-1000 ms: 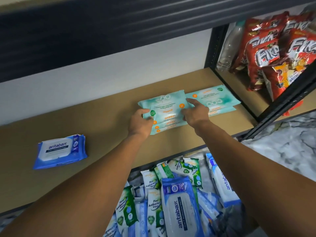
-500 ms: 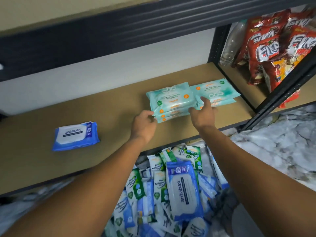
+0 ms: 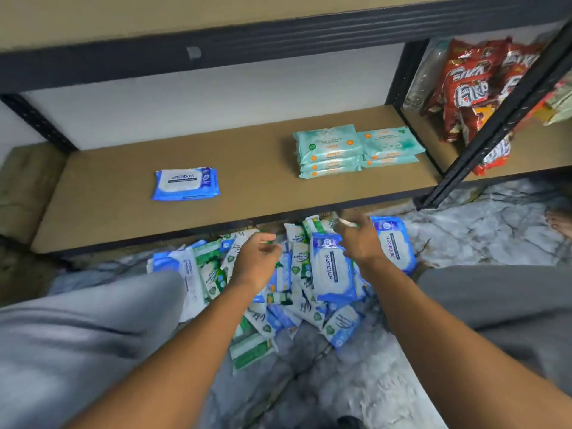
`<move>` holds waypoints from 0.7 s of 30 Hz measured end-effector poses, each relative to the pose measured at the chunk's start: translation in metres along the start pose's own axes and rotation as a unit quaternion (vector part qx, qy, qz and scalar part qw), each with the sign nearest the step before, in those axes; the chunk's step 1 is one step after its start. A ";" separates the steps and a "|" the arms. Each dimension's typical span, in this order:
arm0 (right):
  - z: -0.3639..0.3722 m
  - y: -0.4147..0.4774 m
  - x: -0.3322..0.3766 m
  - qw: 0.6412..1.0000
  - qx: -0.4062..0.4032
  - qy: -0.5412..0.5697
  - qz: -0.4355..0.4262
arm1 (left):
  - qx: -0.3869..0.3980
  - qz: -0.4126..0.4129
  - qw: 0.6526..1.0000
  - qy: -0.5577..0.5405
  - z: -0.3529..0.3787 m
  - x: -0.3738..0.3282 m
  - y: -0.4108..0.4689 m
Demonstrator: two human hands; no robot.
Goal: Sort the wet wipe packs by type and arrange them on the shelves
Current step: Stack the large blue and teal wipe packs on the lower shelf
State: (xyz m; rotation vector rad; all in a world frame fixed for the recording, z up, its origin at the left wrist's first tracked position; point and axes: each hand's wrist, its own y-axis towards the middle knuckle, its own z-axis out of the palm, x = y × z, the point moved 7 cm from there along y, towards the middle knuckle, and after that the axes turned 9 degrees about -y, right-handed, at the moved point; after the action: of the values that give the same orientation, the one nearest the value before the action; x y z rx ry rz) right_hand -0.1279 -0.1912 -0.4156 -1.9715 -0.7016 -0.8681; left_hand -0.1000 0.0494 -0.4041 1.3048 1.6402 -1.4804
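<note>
Two stacks of teal wipe packs (image 3: 328, 150) lie side by side, touching, at the far right of the brown shelf (image 3: 117, 218). A single blue antabax pack (image 3: 185, 184) lies well apart to their left. Nearer, on the marble floor (image 3: 483, 239), a mixed pile of blue and green packs (image 3: 312, 292) spreads below the shelf edge. The left hand (image 3: 256, 262) hovers over the pile, fingers loosely curled and holding nothing. The right hand (image 3: 361, 243) is turned away, and its grip cannot be told. Red snack bags (image 3: 470, 88) fill the neighbouring bay.

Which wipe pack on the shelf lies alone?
The blue antabax pack, lying single at left; the teal packs are stacked in two adjoining piles.
</note>
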 end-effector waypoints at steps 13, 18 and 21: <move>-0.016 -0.007 -0.094 0.995 0.016 -0.071 0.072 | 0.043 -0.058 0.996 0.044 0.039 0.070 -0.033; -0.065 0.044 -0.113 0.991 -0.030 -0.109 0.065 | 0.072 -0.050 0.993 0.074 0.101 0.058 0.003; -0.091 0.085 -0.126 0.989 -0.046 -0.122 0.066 | 0.070 -0.043 0.991 0.106 0.130 0.055 0.028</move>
State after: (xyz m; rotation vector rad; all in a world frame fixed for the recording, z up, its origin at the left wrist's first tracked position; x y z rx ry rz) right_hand -0.1695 -0.3296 -0.5185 -2.2043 -0.6688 -0.5959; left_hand -0.1196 -0.0620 -0.4931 1.5315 1.7720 -1.5773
